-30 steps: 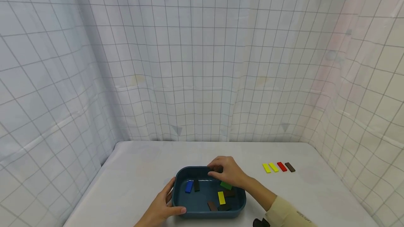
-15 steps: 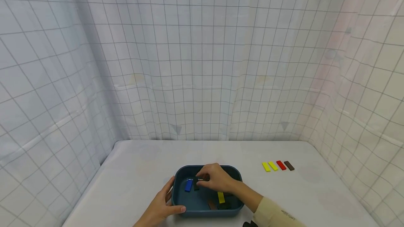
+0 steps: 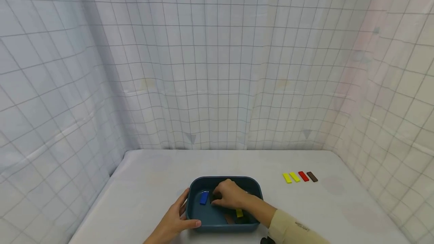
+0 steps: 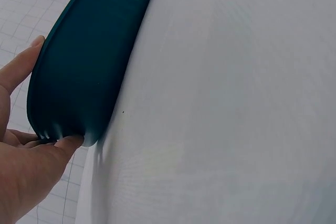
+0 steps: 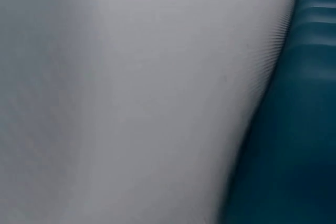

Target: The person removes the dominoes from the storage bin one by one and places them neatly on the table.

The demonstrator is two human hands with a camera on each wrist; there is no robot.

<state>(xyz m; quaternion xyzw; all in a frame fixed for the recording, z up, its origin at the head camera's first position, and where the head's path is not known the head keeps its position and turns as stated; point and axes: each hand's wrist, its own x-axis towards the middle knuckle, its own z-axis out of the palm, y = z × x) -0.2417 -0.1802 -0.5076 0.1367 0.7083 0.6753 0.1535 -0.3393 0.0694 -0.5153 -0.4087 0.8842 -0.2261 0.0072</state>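
Observation:
My left hand (image 3: pixel 173 219) grips the left end of a dark teal plastic tub (image 3: pixel 223 229), thumb at the front wall and fingers along the side. In the left wrist view its fingers (image 4: pixel 23 66) lie against the tub's wall. Inside the tub, my right hand (image 3: pixel 231 195) pinches a flat black block (image 3: pixel 213 197), mostly covered by the curled fingers. Just left of it lies a blue block (image 3: pixel 204 197). Under the right forearm show a yellow block (image 3: pixel 239 213) and a brown block (image 3: pixel 229 219). The right wrist view holds only the tub's outer wall (image 5: pixel 294 129) and white cloth.
Right of the tub, two yellow blocks (image 3: pixel 287 178), a red block (image 3: pixel 303 176) and a brown block (image 3: pixel 312 177) lie in a slanted row on the white table (image 3: pixel 152 176). Gridded white curtains (image 3: pixel 217 86) enclose the back and sides.
My right hand has moved left and down from the tub's far rim to the black block, now covering the green block. My left hand keeps its grip on the tub.

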